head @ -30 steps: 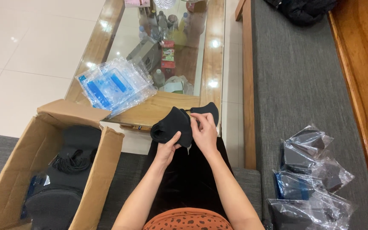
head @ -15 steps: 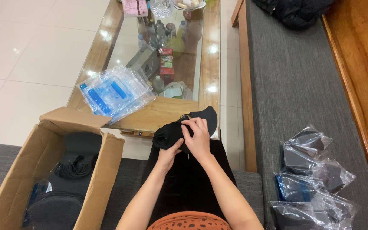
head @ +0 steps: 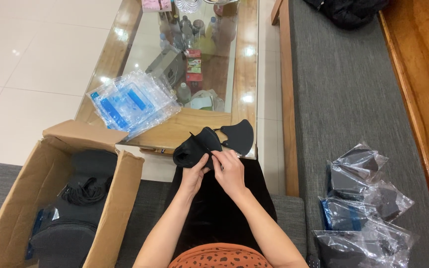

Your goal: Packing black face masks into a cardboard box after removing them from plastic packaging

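Fingers of both hands, left hand (head: pixel 193 173) and right hand (head: pixel 228 168), pinched a black fabric mask (head: pixel 198 148) just beside the glass table (head: pixel 244 74). Its thin ear loop probably wanted gentle, even tension, pulled straight, not twisted.

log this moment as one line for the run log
left hand: holds black mask | right hand: pinches same mask | second black mask: on table edge | cardboard box: left, open

Clear blue-printed bags (head: pixel 132 101) on table; clear-bagged dark packs (head: pixel 361 208) on couch.
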